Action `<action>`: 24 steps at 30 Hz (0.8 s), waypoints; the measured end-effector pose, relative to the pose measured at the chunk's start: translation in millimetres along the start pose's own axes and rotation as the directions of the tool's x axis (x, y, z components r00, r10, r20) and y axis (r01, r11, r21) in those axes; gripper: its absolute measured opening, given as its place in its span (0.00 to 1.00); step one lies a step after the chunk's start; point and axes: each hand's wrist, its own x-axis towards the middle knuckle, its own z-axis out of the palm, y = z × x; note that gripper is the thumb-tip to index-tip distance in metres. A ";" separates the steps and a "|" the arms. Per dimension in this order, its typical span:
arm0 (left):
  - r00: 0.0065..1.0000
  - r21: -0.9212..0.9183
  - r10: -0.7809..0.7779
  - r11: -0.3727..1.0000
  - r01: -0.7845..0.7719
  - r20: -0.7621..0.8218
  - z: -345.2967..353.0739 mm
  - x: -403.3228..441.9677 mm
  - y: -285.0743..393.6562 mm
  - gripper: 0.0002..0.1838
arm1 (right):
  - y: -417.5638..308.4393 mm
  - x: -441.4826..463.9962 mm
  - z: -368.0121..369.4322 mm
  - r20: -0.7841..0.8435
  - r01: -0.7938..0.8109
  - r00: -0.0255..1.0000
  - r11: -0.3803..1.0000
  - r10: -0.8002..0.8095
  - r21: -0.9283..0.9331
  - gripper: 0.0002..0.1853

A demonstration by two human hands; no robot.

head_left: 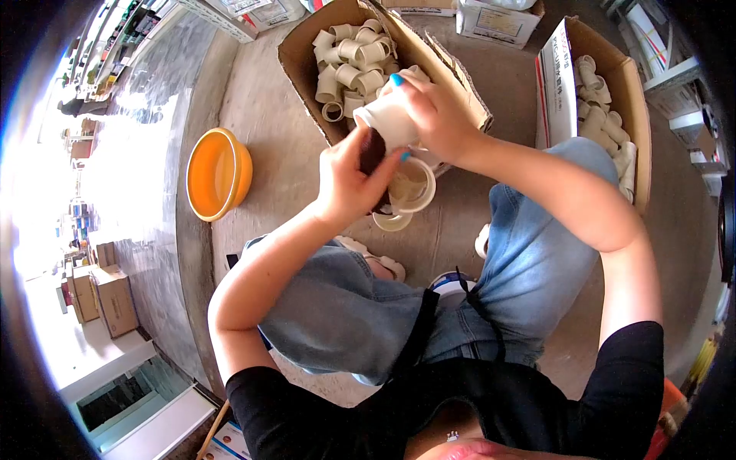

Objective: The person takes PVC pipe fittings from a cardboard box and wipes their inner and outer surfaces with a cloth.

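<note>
Right hand (433, 115) closed round a white pipe fitting (389, 125); left hand (345, 175) curled on a dark pad (372, 153), seemingly against it, contact partly hidden. Fitting by carton (425, 50). Probably light, stiff, slick; best held round the barrel.

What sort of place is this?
Probably a storeroom or workshop for plumbing parts: two open cardboard boxes of pale pipe fittings stand on a plain floor, with more boxes beyond.
</note>
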 end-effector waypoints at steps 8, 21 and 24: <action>0.821 0.159 0.551 0.806 -0.570 0.149 5.2 9.0 -9.1 0.11 | -22.0 10.0 -17.3 0.475 -0.673 0.693 0.724 0.542 0.155 0.21; 0.949 -0.518 -0.310 0.821 0.239 -0.054 10.0 17.7 14.2 0.10 | -12.6 11.0 -17.0 0.071 0.175 0.983 0.980 -0.168 -0.095 0.16; 0.999 0.084 -0.038 0.996 0.039 -0.004 3.5 14.0 14.9 0.13 | -2.7 14.8 -16.4 0.126 0.063 0.990 0.997 -0.058 -0.037 0.16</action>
